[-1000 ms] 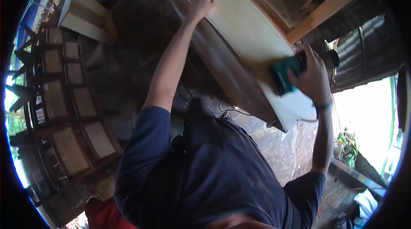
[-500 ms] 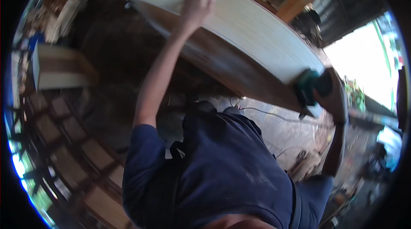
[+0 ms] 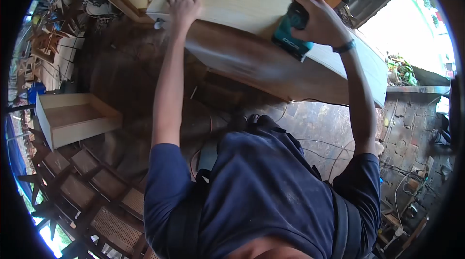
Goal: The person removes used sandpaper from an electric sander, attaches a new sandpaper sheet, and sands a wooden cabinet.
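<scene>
A long pale wooden panel [image 3: 232, 4] forms the top face of a brown wooden piece [image 3: 252, 60] in front of me. On the panel's left part rests my left hand [image 3: 184, 6], its fingers spread and holding nothing. My right hand [image 3: 315, 19] is wrapped round a teal and black power sander [image 3: 293, 33], which sits on the panel right of its middle, at the near edge. A small metal knob or foot [image 3: 158, 24] sticks out at the panel's left end.
An open wooden drawer box [image 3: 77, 116] stands at the left. Below it are several dark chairs with woven panels [image 3: 116, 227]. Cables [image 3: 319, 141] lie on the floor by my feet. Plants [image 3: 401, 71] and a bright opening [image 3: 399, 29] are at the right.
The view has turned. My left hand has shifted left along the panel and its fingers have spread. The sander in my right hand has moved left, away from the panel's right end.
</scene>
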`<state>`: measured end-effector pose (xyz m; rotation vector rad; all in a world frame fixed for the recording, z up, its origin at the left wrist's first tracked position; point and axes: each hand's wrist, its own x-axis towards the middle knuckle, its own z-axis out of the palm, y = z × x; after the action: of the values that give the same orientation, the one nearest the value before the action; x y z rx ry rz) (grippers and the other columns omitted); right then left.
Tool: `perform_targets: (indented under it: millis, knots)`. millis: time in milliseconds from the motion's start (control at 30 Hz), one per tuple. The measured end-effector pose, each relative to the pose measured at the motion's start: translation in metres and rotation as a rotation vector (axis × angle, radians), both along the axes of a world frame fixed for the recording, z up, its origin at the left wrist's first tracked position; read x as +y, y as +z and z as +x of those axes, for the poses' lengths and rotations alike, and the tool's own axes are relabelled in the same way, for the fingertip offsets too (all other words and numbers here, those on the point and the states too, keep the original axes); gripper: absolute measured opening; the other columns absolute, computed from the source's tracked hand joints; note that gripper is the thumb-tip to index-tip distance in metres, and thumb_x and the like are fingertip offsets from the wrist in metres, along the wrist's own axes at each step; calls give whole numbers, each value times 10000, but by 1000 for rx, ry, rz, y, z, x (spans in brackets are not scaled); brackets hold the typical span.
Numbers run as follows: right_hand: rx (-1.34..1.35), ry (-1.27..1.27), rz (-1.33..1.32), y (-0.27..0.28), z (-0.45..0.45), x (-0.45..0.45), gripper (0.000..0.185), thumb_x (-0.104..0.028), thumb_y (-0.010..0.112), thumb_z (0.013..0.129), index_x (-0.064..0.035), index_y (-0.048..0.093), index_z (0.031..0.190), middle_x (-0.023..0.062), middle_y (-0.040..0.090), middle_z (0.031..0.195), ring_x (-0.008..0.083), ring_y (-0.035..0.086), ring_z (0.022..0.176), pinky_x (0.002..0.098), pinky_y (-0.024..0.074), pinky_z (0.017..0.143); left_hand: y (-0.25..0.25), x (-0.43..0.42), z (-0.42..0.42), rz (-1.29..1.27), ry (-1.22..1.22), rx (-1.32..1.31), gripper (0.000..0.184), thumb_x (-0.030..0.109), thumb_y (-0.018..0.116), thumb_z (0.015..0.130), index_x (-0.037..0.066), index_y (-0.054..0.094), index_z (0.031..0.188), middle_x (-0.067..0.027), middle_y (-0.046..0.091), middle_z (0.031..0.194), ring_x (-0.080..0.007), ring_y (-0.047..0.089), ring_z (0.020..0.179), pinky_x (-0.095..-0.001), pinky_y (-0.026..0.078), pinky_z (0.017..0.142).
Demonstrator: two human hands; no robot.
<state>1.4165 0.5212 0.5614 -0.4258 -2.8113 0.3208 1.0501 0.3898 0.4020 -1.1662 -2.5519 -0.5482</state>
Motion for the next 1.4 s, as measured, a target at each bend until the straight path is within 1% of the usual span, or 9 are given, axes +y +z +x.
perform_targets:
  millis: [133,400,600,667,767,1033,1233,1300,1400]
  knots:
    - [47,37,37,-11,-75,-20,577,-310,763,653,-43,595,1136,231,682,992,436,658,921,504,549,784,-10,1,-7,64,-15,60,528,469,399,1006,145,530,1402,-221,437,1500,-405,366,1420,-584,259,1155]
    - [12,-109,47,-13,-126,-15,671,-360,764,625,-91,619,1222,217,699,1037,417,672,969,497,557,847,-20,-1,-9,122,-20,146,454,429,474,977,166,578,1332,-188,520,1407,-403,490,1289,-577,345,1076]
    - [40,-42,11,-14,-28,19,684,-256,819,650,-46,592,1260,219,682,1077,384,670,999,438,547,906,-17,1,-21,64,9,137,518,482,446,996,174,553,1398,-149,496,1463,-377,451,1351,-556,313,1117]
    - [13,-104,14,-7,16,16,699,-241,822,647,-40,587,1273,200,685,1098,368,672,1007,439,540,925,-10,-1,-21,19,-24,36,569,490,416,995,159,519,1445,-202,414,1538,-383,351,1438,-560,231,1171]
    - [-49,-179,-18,-6,83,33,719,-198,817,646,-14,569,1295,176,665,1117,336,643,1011,411,509,955,-14,-3,-23,40,-44,63,587,496,425,982,139,520,1439,-211,439,1509,-386,361,1428,-562,246,1160]
    - [-35,-247,-162,-6,195,106,713,-179,824,655,-20,580,1306,139,655,1043,235,633,951,361,519,893,-3,-12,-3,-82,37,53,685,601,405,979,147,459,1488,-172,380,1563,-335,311,1469,-544,230,1176]
    - [79,-201,73,-25,128,97,690,-284,858,638,-89,647,1265,149,691,1109,302,674,1024,391,548,937,12,-3,17,-201,46,15,791,749,311,949,266,335,1574,-251,258,1610,-395,208,1510,-545,153,1216]
    - [-165,-186,-142,41,86,54,660,-330,809,601,6,618,1137,213,693,1048,374,687,962,454,566,810,9,-2,16,-207,39,1,790,773,291,940,310,314,1580,-273,230,1615,-420,189,1511,-541,132,1223]
    - [53,-26,-63,20,35,62,558,-286,811,594,-28,641,1057,192,698,985,365,686,910,448,551,767,9,-3,20,-193,38,4,790,770,305,938,308,324,1577,-272,231,1616,-423,196,1509,-539,130,1222]
